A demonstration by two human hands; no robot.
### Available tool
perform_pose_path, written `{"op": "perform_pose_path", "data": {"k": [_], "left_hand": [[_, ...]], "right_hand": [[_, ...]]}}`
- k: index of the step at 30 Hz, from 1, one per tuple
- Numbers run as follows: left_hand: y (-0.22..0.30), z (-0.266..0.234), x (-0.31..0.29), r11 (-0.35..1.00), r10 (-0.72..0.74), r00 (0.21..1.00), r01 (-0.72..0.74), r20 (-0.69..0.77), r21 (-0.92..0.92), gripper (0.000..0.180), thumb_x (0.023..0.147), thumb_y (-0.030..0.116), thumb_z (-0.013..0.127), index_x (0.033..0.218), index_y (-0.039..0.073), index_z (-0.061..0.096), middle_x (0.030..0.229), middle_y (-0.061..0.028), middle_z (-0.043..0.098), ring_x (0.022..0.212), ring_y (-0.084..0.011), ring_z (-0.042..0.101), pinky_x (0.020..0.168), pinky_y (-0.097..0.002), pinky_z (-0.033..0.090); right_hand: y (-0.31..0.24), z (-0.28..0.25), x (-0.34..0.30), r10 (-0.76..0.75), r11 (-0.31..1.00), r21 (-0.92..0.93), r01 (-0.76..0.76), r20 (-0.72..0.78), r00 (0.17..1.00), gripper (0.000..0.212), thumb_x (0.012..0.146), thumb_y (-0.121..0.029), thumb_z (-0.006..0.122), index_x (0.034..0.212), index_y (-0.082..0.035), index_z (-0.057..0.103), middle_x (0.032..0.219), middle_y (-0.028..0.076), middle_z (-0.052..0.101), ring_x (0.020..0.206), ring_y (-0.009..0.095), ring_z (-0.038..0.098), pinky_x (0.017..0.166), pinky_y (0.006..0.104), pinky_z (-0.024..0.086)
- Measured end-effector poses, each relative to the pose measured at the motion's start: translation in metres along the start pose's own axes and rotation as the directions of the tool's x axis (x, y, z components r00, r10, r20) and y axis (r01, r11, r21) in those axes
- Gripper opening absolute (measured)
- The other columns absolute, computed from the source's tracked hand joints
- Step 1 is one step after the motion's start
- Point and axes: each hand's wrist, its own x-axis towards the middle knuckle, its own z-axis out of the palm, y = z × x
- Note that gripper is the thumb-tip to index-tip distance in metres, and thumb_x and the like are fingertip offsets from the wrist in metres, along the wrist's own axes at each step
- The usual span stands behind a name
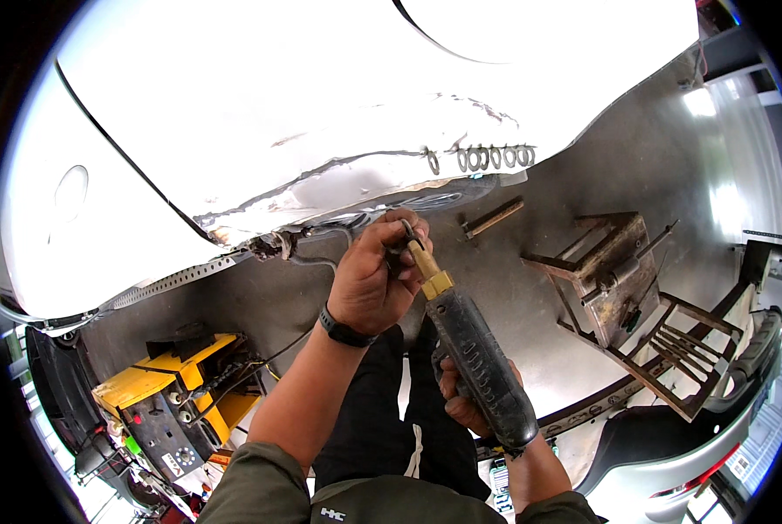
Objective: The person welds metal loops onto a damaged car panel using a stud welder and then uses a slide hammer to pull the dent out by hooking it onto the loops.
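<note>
Centrally, a stout handheld tool (pixel 485 371) slants from the middle of the view toward five o'clock, brass end uppermost. Its long black casing is rounded, scuffed and dusty, with a row of ridged slots along it. A yellow brass hex collar (pixel 438 285) joins the casing to a narrower brass nose, which points to eleven o'clock.

The right hand (pixel 468 403) is wrapped around the lower casing, partly hidden behind it. The left hand (pixel 380 272), fingers dirty, pinches a small grey metal loop (pixel 407 229) at the nose; a black wristband (pixel 345 328) sits below it.

At twelve o'clock spreads a white vehicle panel (pixel 338 179), scraped and creased along its lower edge. Grey rings (pixel 496 158) stand in a row on it at half past one. A worn stand (pixel 616 279) is at three o'clock, a yellow machine (pixel 159 380) at eight, both on the grey floor (pixel 530 306).
</note>
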Motion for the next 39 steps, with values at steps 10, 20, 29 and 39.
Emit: {"op": "perform_pose_path", "data": {"k": [10, 20, 29, 39], "left_hand": [[0.008, 0.008, 0.006, 0.988, -0.052, 0.986, 0.075, -0.161, 0.136, 0.024, 0.104, 0.024, 0.053, 0.113, 0.005, 0.064, 0.089, 0.0004, 0.055, 0.074, -0.0064, 0.048, 0.058, -0.0207, 0.04], [0.022, 0.033, 0.019, 0.838, 0.143, 0.957, 0.019, -0.253, 0.546, 0.029, 0.104, 0.025, 0.053, 0.119, 0.005, 0.069, 0.079, 0.0047, 0.054, 0.065, -0.0032, 0.043, 0.057, -0.0195, 0.036], [0.029, 0.041, 0.021, 0.501, 0.272, 0.958, -0.061, -0.09, 0.863, 0.028, 0.104, 0.021, 0.052, 0.114, 0.004, 0.071, 0.075, 0.0042, 0.056, 0.063, -0.0018, 0.044, 0.057, -0.0178, 0.035], [0.033, 0.046, 0.024, 0.566, 0.291, 0.943, -0.032, -0.163, 0.824, 0.03, 0.104, 0.021, 0.054, 0.114, 0.001, 0.073, 0.087, -0.0026, 0.071, 0.072, -0.0086, 0.061, 0.067, -0.0239, 0.049]], "right_hand": [[-0.015, 0.018, 0.014, -0.283, 0.854, -0.447, 0.267, 0.03, 0.959, 0.034, 0.081, -0.005, 0.083, 0.111, -0.004, 0.068, 0.09, 0.002, 0.068, 0.076, 0.011, 0.064, 0.07, 0.0275, 0.052], [-0.026, 0.045, 0.039, -0.436, 0.712, -0.612, 0.346, 0.001, 0.9, 0.035, 0.081, -0.011, 0.086, 0.109, -0.005, 0.065, 0.09, 0.002, 0.068, 0.079, 0.011, 0.065, 0.071, 0.0285, 0.052], [-0.024, 0.048, 0.043, -0.491, 0.662, -0.64, 0.391, 0.024, 0.871, 0.039, 0.077, -0.01, 0.088, 0.11, -0.005, 0.068, 0.091, 0.003, 0.07, 0.08, 0.015, 0.068, 0.072, 0.03, 0.053], [-0.028, 0.057, 0.044, -0.526, 0.616, -0.684, 0.39, 0.011, 0.851, 0.037, 0.076, -0.009, 0.088, 0.108, -0.003, 0.068, 0.089, 0.004, 0.069, 0.079, 0.015, 0.067, 0.07, 0.0295, 0.052]]}}
